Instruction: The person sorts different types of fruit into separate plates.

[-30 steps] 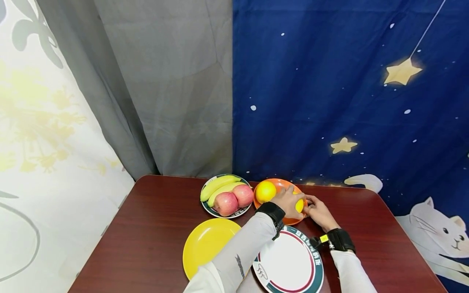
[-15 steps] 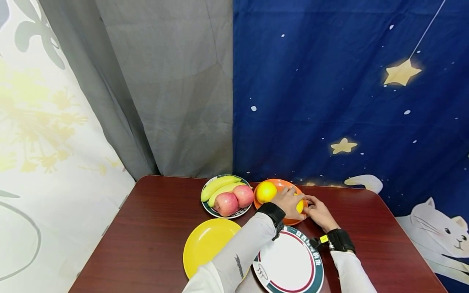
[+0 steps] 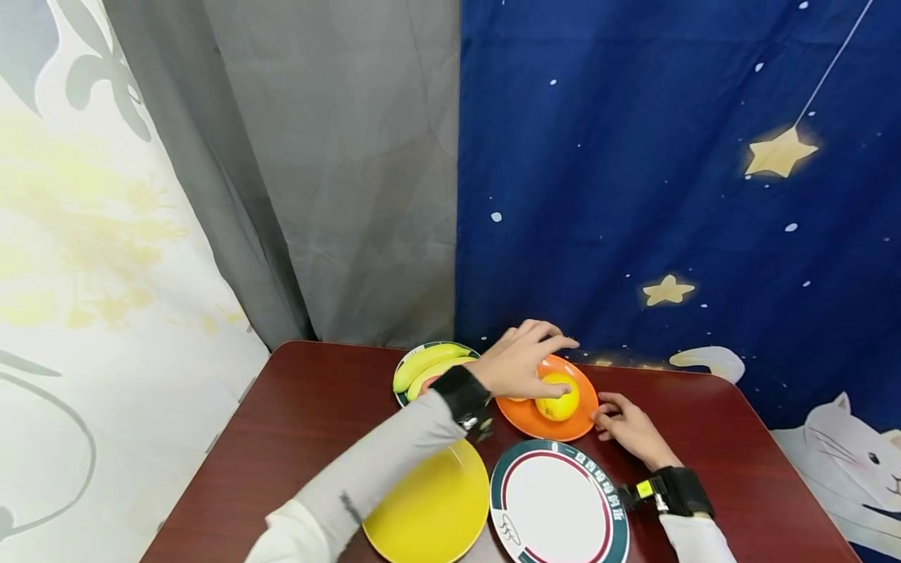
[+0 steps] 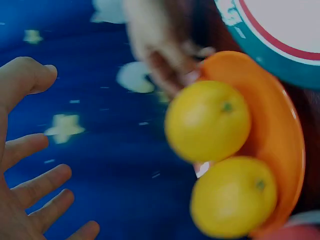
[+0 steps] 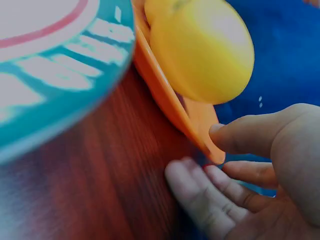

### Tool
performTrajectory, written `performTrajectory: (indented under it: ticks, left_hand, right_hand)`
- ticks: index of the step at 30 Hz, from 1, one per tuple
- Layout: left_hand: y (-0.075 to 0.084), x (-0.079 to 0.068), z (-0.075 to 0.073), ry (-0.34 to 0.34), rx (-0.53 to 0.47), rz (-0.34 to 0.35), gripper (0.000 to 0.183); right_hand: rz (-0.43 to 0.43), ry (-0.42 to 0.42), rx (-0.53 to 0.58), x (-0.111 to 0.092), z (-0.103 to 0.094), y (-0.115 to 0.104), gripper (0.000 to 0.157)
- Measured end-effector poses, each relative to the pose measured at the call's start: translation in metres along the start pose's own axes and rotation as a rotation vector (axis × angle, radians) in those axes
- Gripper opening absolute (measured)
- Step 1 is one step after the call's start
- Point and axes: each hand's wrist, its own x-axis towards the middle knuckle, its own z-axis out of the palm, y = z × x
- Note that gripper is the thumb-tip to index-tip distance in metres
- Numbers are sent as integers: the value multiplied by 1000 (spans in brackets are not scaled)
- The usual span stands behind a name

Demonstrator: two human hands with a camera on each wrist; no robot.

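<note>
Two oranges, a near one (image 3: 559, 399) and another (image 4: 234, 197) partly hidden by my left hand in the head view, lie on an orange plate (image 3: 521, 426) at the back of the table. Spread and holding nothing, my left hand (image 3: 517, 363) hovers over the plate's left side. In the left wrist view its fingers (image 4: 45, 182) are well apart from the fruit. My right hand (image 3: 633, 432) is at the plate's right rim, fingers loosely bent. Its thumb tip is right at the rim in the right wrist view, while the other fingers (image 5: 187, 187) lie outside it, blurred.
Left of the orange plate, a green-rimmed plate (image 3: 400, 396) holds bananas (image 3: 425, 366) and apples, partly behind my left hand. A yellow plate (image 3: 432, 508) and a white plate with green rim (image 3: 556, 504) stand nearer. Curtains (image 3: 366, 172) hang behind the table (image 3: 296, 414).
My left hand has come off the near orange, rising and moving left. My right hand has drawn back slightly rightward and toward me. The head view has shifted a little.
</note>
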Motion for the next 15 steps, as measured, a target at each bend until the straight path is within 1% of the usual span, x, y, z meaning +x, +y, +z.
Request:
performTrajectory:
  ticks: [3,5,7,9,11,13,15]
  left_hand:
    - [-10,-33,-19,74,-37,32,63]
    - [-19,-55,-25,125,-37,41,63]
    - [-29,-75,-26,165,-37,23,61]
    - [-40,-93,-21,194,-25,-12,58]
    - [-48,-108,-12,215,-21,-61,56]
    - [-55,-120,-1,226,-39,-107,55]
    - [-62,-129,12,237,-53,-140,56]
  right_hand:
    - [-2,-6,-46,-19,1,-2,53]
    - [-3,-17,-77,-31,2,-5,55]
    - [-20,-27,-131,-40,4,-8,55]
    - [-35,-28,-197,-47,7,-10,53]
    - [-50,-35,-247,-53,10,-11,49]
    - [-61,-58,-270,-57,14,-12,47]
    - [-76,-100,-268,-59,18,-12,46]
